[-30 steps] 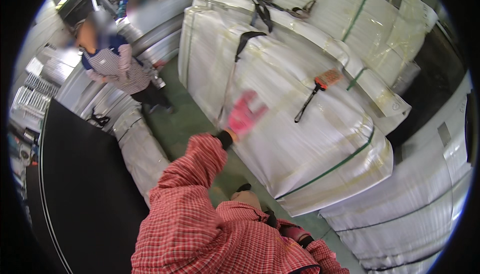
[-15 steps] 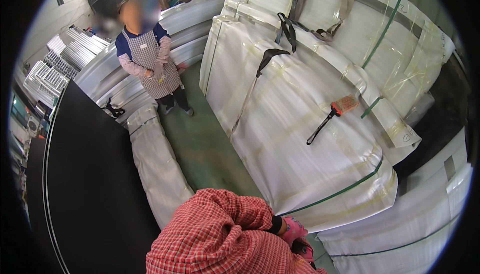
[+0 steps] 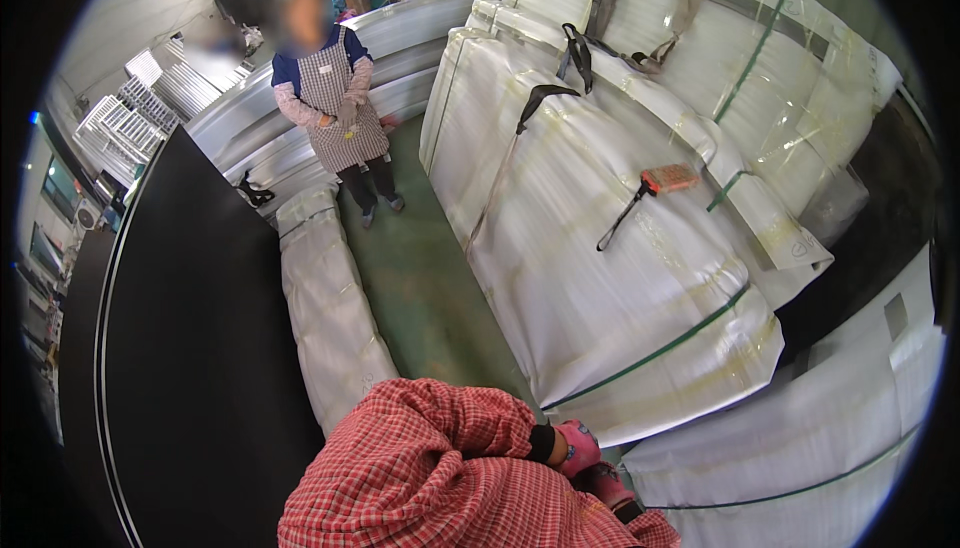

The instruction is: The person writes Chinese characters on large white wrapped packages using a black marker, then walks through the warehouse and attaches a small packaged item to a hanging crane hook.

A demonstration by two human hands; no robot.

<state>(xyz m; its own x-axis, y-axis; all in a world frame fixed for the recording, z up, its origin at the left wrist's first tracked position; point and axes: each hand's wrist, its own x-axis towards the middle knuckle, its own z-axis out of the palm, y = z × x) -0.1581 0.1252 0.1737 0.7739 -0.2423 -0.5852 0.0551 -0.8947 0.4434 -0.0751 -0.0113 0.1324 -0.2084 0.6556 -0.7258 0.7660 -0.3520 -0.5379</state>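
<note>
My left hand (image 3: 578,448), in a pink glove with a black cuff, is at the lower centre with its fingers curled over. What it holds, if anything, is hidden. My right hand (image 3: 605,485), also pink-gloved, lies just below and touches or nearly touches it; its fingers are mostly covered. Red checked sleeves (image 3: 420,448) fill the lower edge. Closest to both hands is the near end of a large white-wrapped stack (image 3: 600,298) with a green strap (image 3: 665,348). On top lies an orange-and-black tool with a loop strap (image 3: 668,180), its kind unclear.
A co-worker in a checked apron (image 3: 345,98) stands at the far end of the green floor aisle (image 3: 440,278). A long white-wrapped bundle (image 3: 325,298) and a black panel (image 3: 200,348) line the left. More wrapped stacks (image 3: 800,448) and lifting straps (image 3: 577,58) are on the right.
The view has shifted, so the surroundings sit a little differently in it. My hands are still together, and more of my right hand and its cuff shows. The co-worker still stands with hands together.
</note>
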